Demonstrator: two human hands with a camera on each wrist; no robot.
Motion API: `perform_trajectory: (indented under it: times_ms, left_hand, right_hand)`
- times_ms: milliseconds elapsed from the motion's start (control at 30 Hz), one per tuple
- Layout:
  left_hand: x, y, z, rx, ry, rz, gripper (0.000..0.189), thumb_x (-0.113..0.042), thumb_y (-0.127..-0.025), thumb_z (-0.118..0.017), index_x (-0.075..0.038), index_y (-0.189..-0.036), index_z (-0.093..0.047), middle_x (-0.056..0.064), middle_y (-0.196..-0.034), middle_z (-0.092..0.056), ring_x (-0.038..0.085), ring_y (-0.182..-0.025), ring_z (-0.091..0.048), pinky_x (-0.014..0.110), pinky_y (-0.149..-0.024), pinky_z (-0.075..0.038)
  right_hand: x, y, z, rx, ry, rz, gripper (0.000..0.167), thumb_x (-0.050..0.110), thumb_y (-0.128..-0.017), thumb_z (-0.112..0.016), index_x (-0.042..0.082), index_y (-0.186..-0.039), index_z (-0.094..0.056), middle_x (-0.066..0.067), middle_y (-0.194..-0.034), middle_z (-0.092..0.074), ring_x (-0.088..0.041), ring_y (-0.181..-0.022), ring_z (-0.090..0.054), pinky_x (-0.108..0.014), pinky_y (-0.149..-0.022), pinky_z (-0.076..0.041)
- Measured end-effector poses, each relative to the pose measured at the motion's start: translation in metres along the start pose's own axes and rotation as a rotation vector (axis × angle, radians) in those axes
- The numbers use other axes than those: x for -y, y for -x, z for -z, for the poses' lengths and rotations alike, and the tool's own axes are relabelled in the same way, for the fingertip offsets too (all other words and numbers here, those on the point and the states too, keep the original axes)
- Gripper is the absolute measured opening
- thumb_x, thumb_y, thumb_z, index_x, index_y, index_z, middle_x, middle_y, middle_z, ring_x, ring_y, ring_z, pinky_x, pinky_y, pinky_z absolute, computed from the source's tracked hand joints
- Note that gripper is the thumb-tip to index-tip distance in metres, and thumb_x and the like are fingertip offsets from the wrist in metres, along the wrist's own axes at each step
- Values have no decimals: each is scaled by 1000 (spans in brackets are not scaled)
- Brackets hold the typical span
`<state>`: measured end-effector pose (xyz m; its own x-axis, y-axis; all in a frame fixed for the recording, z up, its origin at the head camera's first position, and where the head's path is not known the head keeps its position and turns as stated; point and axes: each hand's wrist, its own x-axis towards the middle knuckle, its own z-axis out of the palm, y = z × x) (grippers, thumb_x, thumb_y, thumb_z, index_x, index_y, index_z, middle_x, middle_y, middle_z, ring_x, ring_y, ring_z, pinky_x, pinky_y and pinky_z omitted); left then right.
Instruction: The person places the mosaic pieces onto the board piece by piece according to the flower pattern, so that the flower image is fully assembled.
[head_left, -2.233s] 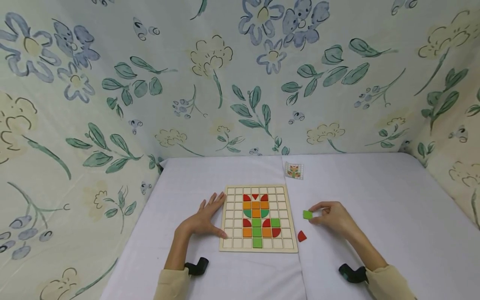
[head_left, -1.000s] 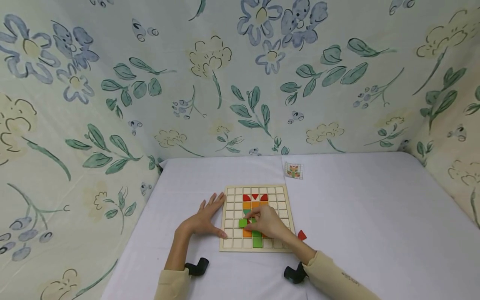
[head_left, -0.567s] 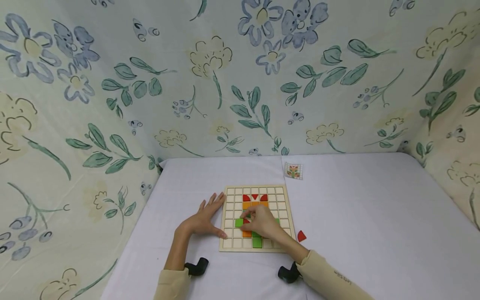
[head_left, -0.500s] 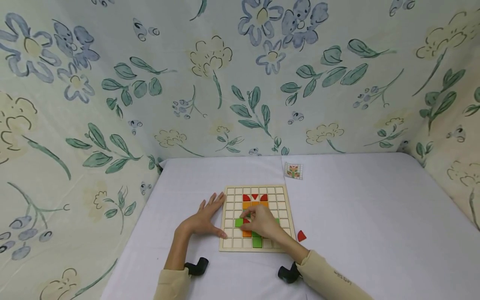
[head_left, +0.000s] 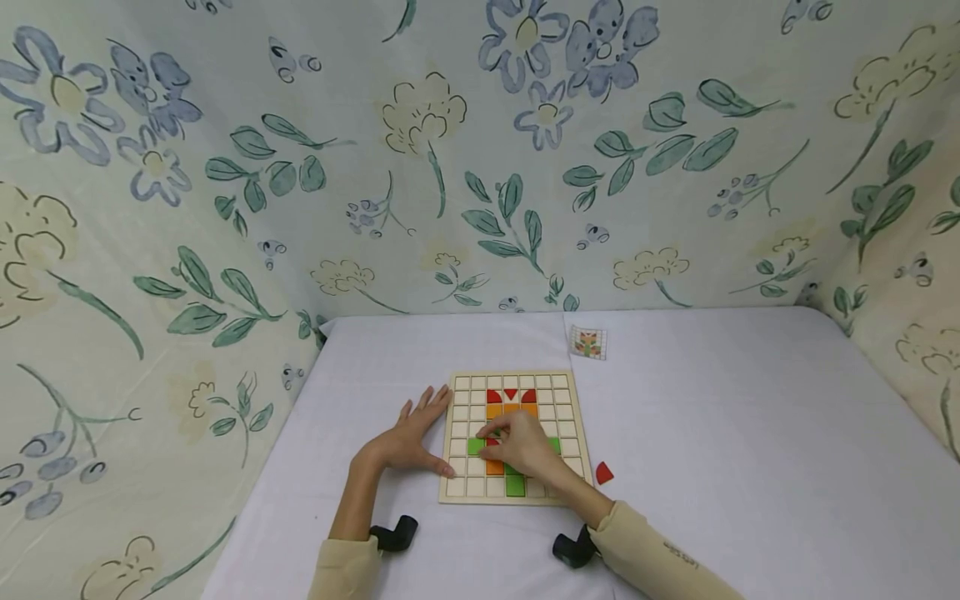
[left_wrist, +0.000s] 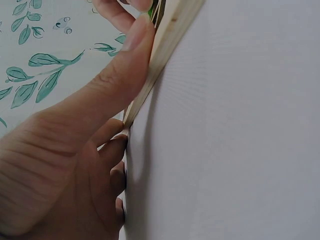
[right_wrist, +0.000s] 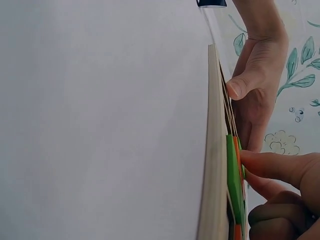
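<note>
A wooden grid board (head_left: 459,498) lies on the white cloth, with red, orange and green tiles forming a flower shape in its cells. My right hand (head_left: 525,446) is over the board and pinches a green square tile (head_left: 476,447) between thumb and index finger, at a cell left of the red and orange tiles. Part of the pattern is hidden beneath this hand. My left hand (head_left: 408,437) rests with spread fingers against the board's left edge; its thumb touches the wooden side in the left wrist view. One red quarter-round tile (head_left: 604,473) lies right of the board.
A small pattern card (head_left: 588,342) lies behind the board's right corner. Flowered fabric (head_left: 480,167) hangs behind and beside the table. Each wrist carries a black device, such as the left wrist's device (head_left: 396,534).
My right hand carried the green square tile from the table right of the board leftward over the grid and lowered it into a left-hand cell. The left hand stayed in place.
</note>
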<state>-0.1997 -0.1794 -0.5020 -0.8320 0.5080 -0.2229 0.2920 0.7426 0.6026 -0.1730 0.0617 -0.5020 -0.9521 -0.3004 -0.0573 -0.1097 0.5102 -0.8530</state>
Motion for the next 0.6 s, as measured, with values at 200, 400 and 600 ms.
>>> perform_trajectory:
  times_ms: [200, 400, 600]
  left_hand:
    - [0, 0, 0, -6, -6, -2, 131, -45, -69, -95, -12, -167, -15, 5, -176, -7, 33, -164, 6, 61, -132, 5]
    - [1, 0, 0, -6, -13, -6, 130, -45, -69, -95, -13, -167, -16, 5, -176, -7, 32, -164, 6, 61, -132, 5]
    - [0, -1, 0, -5, -9, -5, 130, -45, -69, -95, -13, -167, -16, 5, -176, -7, 32, -164, 6, 61, -132, 5]
  right_hand:
    - [1, 1, 0, -2, 12, 24, 18, 9, -80, -88, 8, -97, -84, 7, -49, -40, -7, -42, -33, -17, -41, -25]
    - [2, 1, 1, 2, 25, 20, 19, 10, -80, -88, 8, -98, -84, 7, -50, -38, -7, -43, -33, -17, -41, -24]
    - [1, 4, 3, 10, -17, 6, 23, 14, -80, -88, 9, -102, -84, 8, -49, -38, -6, -43, -33, -17, -41, -24]
